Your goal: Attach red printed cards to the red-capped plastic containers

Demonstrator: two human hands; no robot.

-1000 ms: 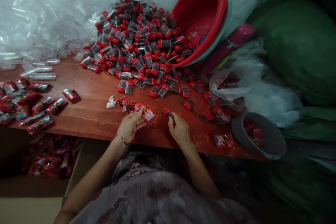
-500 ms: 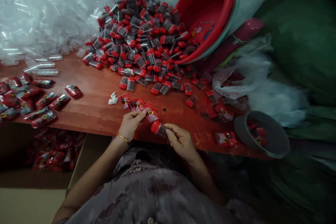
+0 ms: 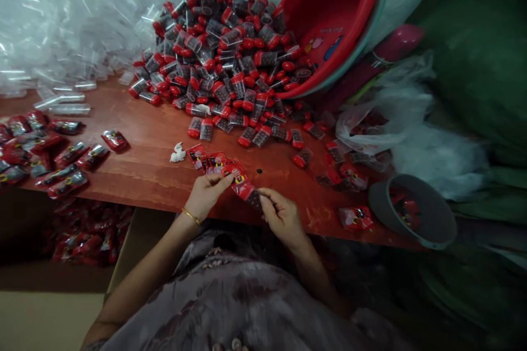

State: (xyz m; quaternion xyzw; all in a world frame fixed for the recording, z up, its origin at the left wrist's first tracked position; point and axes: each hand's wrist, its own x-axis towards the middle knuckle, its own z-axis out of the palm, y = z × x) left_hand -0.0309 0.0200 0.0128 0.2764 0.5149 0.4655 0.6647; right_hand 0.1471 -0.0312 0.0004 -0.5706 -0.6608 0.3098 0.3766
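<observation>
My left hand, with a gold bracelet at the wrist, pinches a red printed packet between thumb and fingers. Closed on the dark, clear end of a small red-capped bottle is my right hand. The bottle's cap end meets the near end of the packet; I cannot tell how far inside it lies. More red printed packets overlap in a row just beyond my left fingers. Beside them lies a small white crumpled piece.
A big heap of red-capped bottles spreads before a tilted red basin. Clear plastic tubes and filled packets lie left, above an open carton. A grey bowl stands at right.
The bottle's red cap, bare before, has moved up and left against the packet's near end, which now covers it at least partly. The view has shifted slightly.
</observation>
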